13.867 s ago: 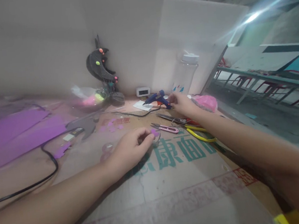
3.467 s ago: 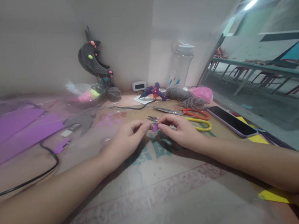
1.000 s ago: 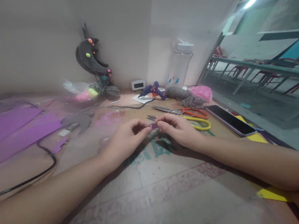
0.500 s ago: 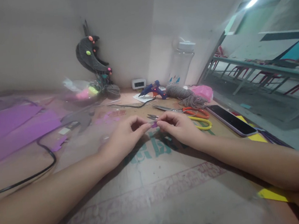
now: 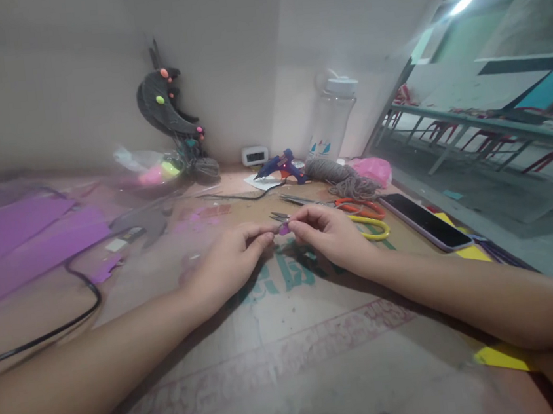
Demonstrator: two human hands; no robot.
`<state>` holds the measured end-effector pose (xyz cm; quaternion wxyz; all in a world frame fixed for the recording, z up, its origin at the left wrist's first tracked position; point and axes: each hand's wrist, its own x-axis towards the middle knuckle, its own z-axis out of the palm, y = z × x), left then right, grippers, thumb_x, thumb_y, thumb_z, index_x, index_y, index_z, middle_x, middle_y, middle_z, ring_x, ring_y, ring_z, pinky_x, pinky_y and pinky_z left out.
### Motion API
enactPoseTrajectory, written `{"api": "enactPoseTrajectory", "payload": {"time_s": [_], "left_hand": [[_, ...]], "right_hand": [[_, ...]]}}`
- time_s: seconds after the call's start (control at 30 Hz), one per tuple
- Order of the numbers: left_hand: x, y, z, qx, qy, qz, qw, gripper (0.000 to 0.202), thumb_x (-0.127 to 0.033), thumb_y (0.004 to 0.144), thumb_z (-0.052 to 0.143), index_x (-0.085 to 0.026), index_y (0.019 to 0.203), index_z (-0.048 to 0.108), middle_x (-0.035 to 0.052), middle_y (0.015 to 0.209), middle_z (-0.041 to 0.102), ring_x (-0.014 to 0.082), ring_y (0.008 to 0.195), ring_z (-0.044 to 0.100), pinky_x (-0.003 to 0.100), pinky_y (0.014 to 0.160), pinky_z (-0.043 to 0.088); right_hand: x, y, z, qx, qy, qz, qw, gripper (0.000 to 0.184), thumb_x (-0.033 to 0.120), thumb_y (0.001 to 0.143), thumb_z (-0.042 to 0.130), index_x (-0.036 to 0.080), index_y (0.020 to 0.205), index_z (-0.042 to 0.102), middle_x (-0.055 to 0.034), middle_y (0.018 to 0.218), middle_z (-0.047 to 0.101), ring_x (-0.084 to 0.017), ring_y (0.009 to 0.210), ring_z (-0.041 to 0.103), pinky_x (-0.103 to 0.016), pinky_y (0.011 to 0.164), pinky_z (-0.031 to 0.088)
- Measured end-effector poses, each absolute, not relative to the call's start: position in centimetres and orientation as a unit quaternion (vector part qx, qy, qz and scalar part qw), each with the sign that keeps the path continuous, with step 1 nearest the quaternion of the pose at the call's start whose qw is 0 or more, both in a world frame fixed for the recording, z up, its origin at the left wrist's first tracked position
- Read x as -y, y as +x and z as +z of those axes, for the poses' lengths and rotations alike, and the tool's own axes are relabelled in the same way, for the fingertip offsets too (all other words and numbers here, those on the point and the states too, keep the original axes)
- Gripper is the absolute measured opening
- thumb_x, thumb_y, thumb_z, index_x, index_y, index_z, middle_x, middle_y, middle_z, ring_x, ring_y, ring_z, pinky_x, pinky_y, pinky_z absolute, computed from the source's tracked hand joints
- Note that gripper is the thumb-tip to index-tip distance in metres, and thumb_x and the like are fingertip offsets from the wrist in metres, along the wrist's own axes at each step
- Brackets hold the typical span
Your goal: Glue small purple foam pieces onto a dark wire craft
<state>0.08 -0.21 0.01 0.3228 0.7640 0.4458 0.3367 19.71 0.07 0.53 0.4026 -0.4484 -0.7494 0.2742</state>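
Between my two hands, above the middle of the board, is a small purple piece [image 5: 284, 228], too small to make out fully. My right hand [image 5: 322, 230] pinches it at its right side between thumb and forefinger. From the left, my left hand [image 5: 242, 253] closes thumb and forefinger at the purple piece's other end, where a thin greyish bit shows. Just behind the fingertips lie the dark tips of small scissors [image 5: 279, 216]. Yellow-handled scissors [image 5: 375, 228] and orange-handled scissors [image 5: 363, 207] lie beyond my right hand.
A blue glue gun [image 5: 282, 165] rests behind, beside grey yarn [image 5: 335, 176] and a clear bottle [image 5: 331, 119]. A phone [image 5: 426, 221] lies at right. Purple sheets [image 5: 27, 240] and a black cable [image 5: 98, 291] are at left. A decorated dark crescent [image 5: 159, 104] stands at the wall.
My left fingertips have drawn slightly left, away from the right ones, and more of the purple piece shows between them. The view has shifted a little.
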Motion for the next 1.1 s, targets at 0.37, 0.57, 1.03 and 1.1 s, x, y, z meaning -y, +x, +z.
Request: {"api": "enactPoseTrajectory", "payload": {"time_s": [0.37,0.57,1.03,1.1], "left_hand": [[0.3,0.2,0.1,-0.469,0.720,0.332,0.390,0.023,-0.040,0.081,0.061,-0.018,0.079,0.068,0.0015,0.076,0.069,0.0153,0.068,0.058,0.026,0.062,0.041],[0.3,0.4,-0.2,-0.476,0.707,0.320,0.414,0.024,-0.041,0.078,0.063,-0.017,0.078,0.069,0.0013,0.069,0.066,0.0134,0.059,0.054,0.025,0.054,0.038],[0.6,0.5,-0.2,-0.463,0.704,0.347,0.412,0.025,-0.043,0.080,0.062,-0.018,0.079,0.068,0.0002,0.071,0.065,0.0127,0.061,0.054,0.024,0.055,0.038],[0.4,0.5,-0.4,-0.461,0.704,0.349,0.412,0.026,-0.044,0.080,0.061,-0.018,0.079,0.066,0.0005,0.071,0.064,0.0126,0.060,0.053,0.024,0.054,0.037]], "right_hand": [[-0.2,19.9,0.3,0.750,-0.449,0.274,0.402,0.018,0.033,0.085,0.057,0.016,0.082,0.064,0.0016,0.067,0.059,-0.009,0.059,0.050,-0.023,0.057,0.041],[0.0,19.6,0.2,0.729,-0.435,0.339,0.404,0.018,0.035,0.084,0.059,0.017,0.084,0.063,0.0028,0.066,0.057,-0.009,0.059,0.051,-0.022,0.056,0.040],[0.1,19.0,0.1,0.660,-0.413,0.480,0.404,0.020,0.035,0.081,0.065,0.016,0.078,0.060,0.0024,0.062,0.060,-0.008,0.056,0.053,-0.022,0.057,0.045],[0.1,19.1,0.0,0.667,-0.404,0.477,0.407,0.020,0.035,0.083,0.063,0.016,0.079,0.060,0.0025,0.062,0.060,-0.008,0.057,0.053,-0.022,0.057,0.046]]}}
